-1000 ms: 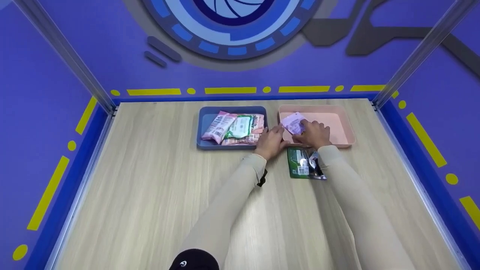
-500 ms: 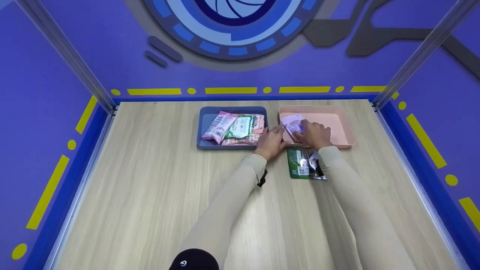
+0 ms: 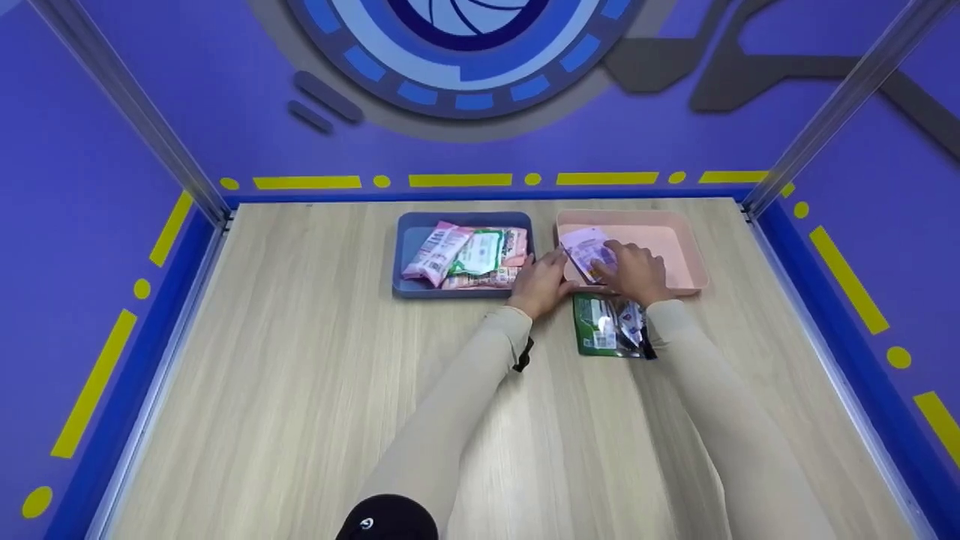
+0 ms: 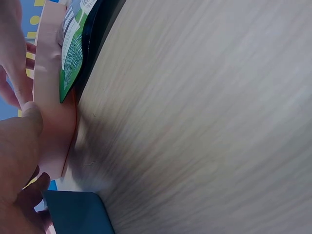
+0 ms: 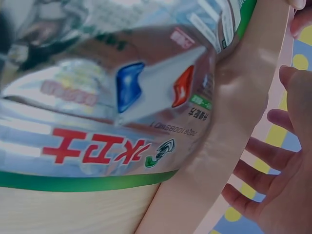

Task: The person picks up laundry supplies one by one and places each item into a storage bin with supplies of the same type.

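In the head view, my left hand rests between the two trays, its thumb at the pink tray's near left corner and its fingers spread toward the blue tray's edge. The left wrist view shows its thumb at the pink rim. My right hand is over the pink tray, fingers apart and relaxed in the right wrist view. Beside its fingertips lies a purple packet inside that tray. A green and clear pouch with red lettering lies on the table before the pink tray, partly under my right wrist.
To the left stands a blue tray with several packets, among them a pink one and a green and white one. Purple walls enclose the wooden table at the back and both sides.
The purple packet has settled flatter in the pink tray. My right hand has loosened from it and shifted slightly right and back. The left hand stays about where it was.
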A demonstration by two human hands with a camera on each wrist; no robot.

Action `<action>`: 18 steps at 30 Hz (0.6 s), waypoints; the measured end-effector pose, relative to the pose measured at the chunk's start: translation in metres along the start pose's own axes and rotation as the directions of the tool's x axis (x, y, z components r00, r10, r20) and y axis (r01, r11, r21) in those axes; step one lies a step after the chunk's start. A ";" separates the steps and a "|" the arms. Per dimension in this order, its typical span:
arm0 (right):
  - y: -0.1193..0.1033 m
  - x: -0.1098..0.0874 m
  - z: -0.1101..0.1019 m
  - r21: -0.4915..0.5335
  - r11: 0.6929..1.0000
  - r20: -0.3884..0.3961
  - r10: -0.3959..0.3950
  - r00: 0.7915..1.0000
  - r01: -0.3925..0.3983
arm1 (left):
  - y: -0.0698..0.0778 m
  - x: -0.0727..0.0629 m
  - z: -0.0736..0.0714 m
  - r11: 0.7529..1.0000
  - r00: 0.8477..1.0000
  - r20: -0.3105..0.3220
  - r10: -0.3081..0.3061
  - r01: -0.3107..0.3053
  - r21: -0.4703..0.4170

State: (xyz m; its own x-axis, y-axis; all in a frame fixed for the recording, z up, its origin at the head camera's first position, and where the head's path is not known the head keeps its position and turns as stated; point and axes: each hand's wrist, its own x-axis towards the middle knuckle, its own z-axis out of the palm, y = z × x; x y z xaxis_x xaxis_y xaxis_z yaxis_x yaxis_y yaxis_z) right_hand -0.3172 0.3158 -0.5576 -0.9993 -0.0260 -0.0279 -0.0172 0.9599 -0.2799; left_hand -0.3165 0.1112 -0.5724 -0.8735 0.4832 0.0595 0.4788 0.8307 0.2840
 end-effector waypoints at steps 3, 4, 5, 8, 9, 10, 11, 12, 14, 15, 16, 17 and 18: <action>0.000 -0.003 0.001 0.007 0.999 -0.020 -0.031 0.999 0.031 | 0.000 0.000 0.001 1.000 1.000 0.003 0.002 -0.002 0.013; 0.000 -0.005 0.002 0.003 0.999 -0.030 -0.043 0.999 0.043 | 0.000 0.000 0.001 1.000 1.000 0.006 0.002 -0.002 0.013; 0.000 -0.006 0.002 -0.001 0.998 -0.040 -0.055 0.998 0.055 | 0.001 0.000 0.001 1.000 1.000 0.010 0.001 -0.001 0.013; -0.001 -0.010 0.001 -0.009 0.996 -0.065 -0.086 0.994 0.086 | 0.001 0.000 0.001 1.000 1.000 0.015 -0.003 0.003 0.004; -0.001 -0.011 0.000 -0.009 0.996 -0.073 -0.094 0.993 0.094 | 0.001 0.000 0.001 1.000 1.000 0.017 -0.006 0.006 0.002; -0.001 -0.012 0.000 -0.009 0.995 -0.081 -0.099 0.992 0.099 | 0.001 0.000 0.001 1.000 1.000 0.018 -0.009 0.009 0.001; -0.001 -0.014 -0.001 -0.007 0.994 -0.091 -0.107 0.990 0.107 | 0.001 0.000 0.000 1.000 1.000 0.018 -0.012 0.012 0.001; -0.001 -0.016 -0.002 -0.002 0.993 -0.102 -0.114 0.988 0.114 | 0.001 0.000 0.000 1.000 1.000 0.017 -0.015 0.015 0.001; 0.001 -0.019 -0.004 0.000 0.991 -0.127 -0.133 0.983 0.134 | 0.001 0.001 0.000 1.000 1.000 0.019 -0.018 0.018 0.003; 0.002 -0.022 -0.005 0.003 0.989 -0.142 -0.149 0.979 0.150 | 0.001 0.001 0.000 1.000 1.000 0.021 -0.019 0.019 0.003; 0.004 -0.024 -0.005 0.008 0.986 -0.155 -0.164 0.974 0.167 | 0.001 0.002 0.001 1.000 1.000 0.020 -0.020 0.020 0.002; 0.005 -0.027 -0.005 0.016 0.983 -0.166 -0.178 0.970 0.184 | 0.001 0.002 0.001 1.000 1.000 0.020 -0.021 0.021 -0.002; 0.007 -0.030 -0.005 0.024 0.980 -0.174 -0.192 0.966 0.199 | 0.001 0.001 0.001 1.000 1.000 0.017 -0.021 0.021 -0.004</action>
State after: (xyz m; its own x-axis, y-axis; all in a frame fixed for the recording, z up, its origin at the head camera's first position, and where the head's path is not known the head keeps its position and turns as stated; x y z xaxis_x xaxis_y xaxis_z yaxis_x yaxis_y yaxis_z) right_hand -0.2878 0.3247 -0.5540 -0.9678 -0.1606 0.1939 -0.2147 0.9285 -0.3030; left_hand -0.3173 0.1128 -0.5731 -0.8819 0.4701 0.0369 0.4597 0.8398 0.2889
